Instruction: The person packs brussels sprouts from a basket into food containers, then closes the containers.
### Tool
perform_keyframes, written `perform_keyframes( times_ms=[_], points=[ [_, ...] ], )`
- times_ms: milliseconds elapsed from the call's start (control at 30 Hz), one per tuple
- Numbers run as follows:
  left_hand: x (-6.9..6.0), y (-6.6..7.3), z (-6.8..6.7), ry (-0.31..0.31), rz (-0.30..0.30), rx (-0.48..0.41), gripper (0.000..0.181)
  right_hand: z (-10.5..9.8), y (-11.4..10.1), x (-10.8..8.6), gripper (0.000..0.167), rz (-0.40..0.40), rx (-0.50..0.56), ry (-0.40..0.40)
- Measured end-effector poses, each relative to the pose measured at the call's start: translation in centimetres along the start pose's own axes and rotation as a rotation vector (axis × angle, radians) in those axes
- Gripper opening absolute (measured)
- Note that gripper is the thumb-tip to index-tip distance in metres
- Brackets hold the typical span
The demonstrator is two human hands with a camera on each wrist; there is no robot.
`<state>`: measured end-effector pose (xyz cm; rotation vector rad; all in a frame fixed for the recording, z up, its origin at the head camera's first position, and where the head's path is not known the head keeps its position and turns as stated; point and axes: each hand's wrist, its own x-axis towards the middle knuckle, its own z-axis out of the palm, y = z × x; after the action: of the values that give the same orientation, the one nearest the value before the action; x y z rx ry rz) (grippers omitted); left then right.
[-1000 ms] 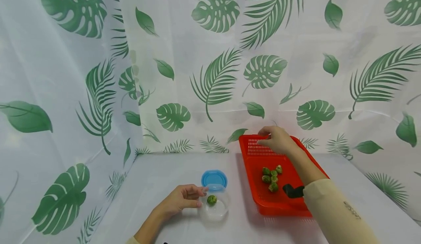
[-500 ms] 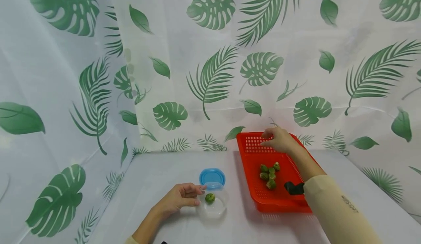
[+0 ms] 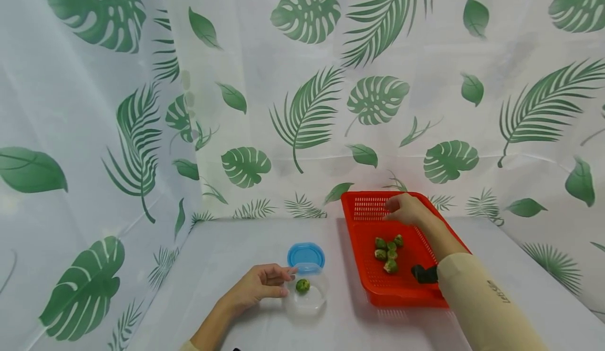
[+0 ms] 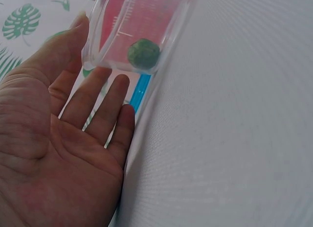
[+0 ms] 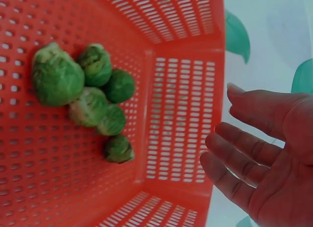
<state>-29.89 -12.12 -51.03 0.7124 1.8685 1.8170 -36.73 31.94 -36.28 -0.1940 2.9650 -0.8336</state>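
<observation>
A clear round container [image 3: 307, 305] stands on the table with one Brussels sprout [image 3: 303, 286] inside, also seen through its wall in the left wrist view. My left hand [image 3: 257, 288] is at the container's left side, thumb and fingertips at its rim. My right hand [image 3: 410, 210] hovers over the far part of the red basket [image 3: 373, 291], holding nothing, its fingers loosely bent. Several Brussels sprouts [image 5: 88, 107] lie grouped on the basket floor, away from the right fingers [image 5: 234, 156].
A blue lid [image 3: 305, 255] lies just behind the clear container. Behind the table hangs a white sheet [image 3: 326, 183] with green leaf prints. A black strap [image 3: 424, 274] is at the right wrist, above the basket's right side.
My right hand has moved from the basket's far rim slightly right and nearer, over the basket. The left hand has kept its place at the container. The view has shifted slightly.
</observation>
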Motion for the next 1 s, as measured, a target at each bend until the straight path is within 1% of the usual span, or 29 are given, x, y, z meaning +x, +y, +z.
perform_keyframes(
  times_ms=[200,367,467,767,1000],
  points=[
    [0.1,0.0,0.0,-0.008,0.004,-0.008,0.047,0.3,1.2,0.1,0.051,0.03,0.022,-0.002],
    [0.1,0.0,0.0,-0.013,0.008,-0.01,0.05,0.6,2.4,0.2,0.051,0.073,0.039,-0.021],
    [0.1,-0.1,0.0,-0.013,0.01,-0.01,0.049,0.8,2.9,0.1,0.051,0.078,0.042,-0.037],
    [0.1,-0.1,0.0,-0.011,0.01,-0.002,0.045,0.9,3.7,-0.3,0.049,0.096,0.088,-0.065],
    [0.1,0.0,0.0,-0.011,0.01,-0.009,0.047,1.1,4.6,0.0,0.049,0.129,0.069,-0.103]
  ],
)
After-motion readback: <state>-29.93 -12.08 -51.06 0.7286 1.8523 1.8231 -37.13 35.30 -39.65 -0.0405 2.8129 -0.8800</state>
